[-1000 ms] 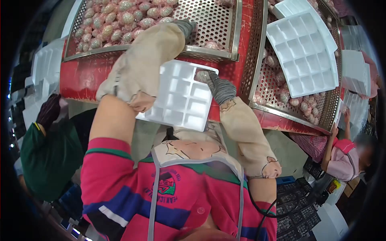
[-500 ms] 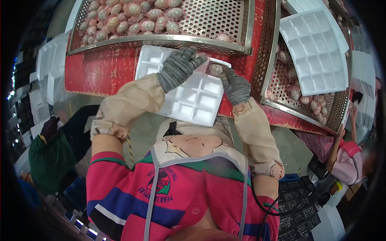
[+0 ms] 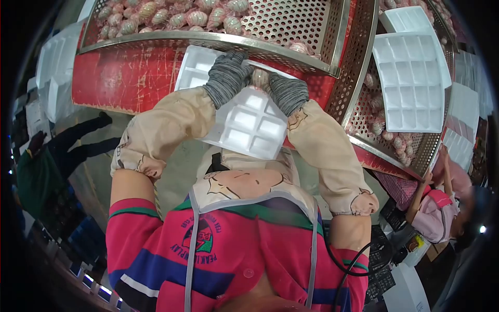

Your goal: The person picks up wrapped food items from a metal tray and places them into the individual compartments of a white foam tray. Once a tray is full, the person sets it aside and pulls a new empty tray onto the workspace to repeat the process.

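Note:
A white compartment tray (image 3: 248,120) lies partly on the red table edge, tilted toward my body. My left hand (image 3: 227,78), in a grey knit glove, is over its upper middle, fingers bent together. My right hand (image 3: 287,92), gloved the same way, is at the tray's upper right. Between the two hands sits a striped round item in pinkish netting (image 3: 260,79), held at its sides by the fingers of both. The fingertips of both hands are partly hidden. The compartments nearest my body hold nothing.
A perforated metal bin (image 3: 208,40) with many netted items (image 3: 197,18) stands beyond the tray. At the right, another metal bin (image 3: 353,112) holds netted items and stacked white trays (image 3: 409,83). One person (image 3: 436,210) is at the right, another (image 3: 44,171) at the left.
My right hand has moved left toward my left hand, and the netted item now sits between them. The person at the left has shifted, and the whole view has turned slightly.

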Tool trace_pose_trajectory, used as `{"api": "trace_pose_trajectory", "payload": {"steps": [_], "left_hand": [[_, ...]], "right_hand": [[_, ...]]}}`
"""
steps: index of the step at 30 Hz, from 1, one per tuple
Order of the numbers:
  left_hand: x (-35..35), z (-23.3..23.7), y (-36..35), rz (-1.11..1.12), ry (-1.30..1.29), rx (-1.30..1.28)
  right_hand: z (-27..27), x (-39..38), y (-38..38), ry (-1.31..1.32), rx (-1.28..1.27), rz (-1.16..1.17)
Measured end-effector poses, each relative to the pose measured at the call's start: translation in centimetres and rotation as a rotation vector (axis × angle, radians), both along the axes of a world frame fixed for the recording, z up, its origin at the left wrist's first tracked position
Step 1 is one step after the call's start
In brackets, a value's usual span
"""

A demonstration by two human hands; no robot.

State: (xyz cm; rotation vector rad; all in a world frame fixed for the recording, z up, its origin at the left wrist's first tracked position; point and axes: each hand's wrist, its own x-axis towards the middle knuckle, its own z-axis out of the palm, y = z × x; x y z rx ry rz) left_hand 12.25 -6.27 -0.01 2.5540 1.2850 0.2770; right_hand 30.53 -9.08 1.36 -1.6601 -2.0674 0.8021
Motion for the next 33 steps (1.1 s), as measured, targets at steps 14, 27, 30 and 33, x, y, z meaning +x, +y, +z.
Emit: {"api": "trace_pose_trajectory", "payload": {"steps": [14,27,30,33], "left_hand": [[8.4,10.5,4.3,-0.182,-0.299,0.260],[18.0,2.6,14.1,-0.279,0.265,-0.742],[14.8,0.3,16.2,-0.220,-0.300,-0.570],[12.5,8.8,10.3,-0.046,-0.725,-0.719]], "right_hand": [[-5.4,0.2,0.2,-0.466,-0.064,0.055],[0.6,4.6,-13.1,0.359,-0.075,-0.285],[-2.7,5.3,-16.7,0.588,-0.115,-0.483],[0.6,5.3,-16.3,1.024,-0.357,-0.652]]}}
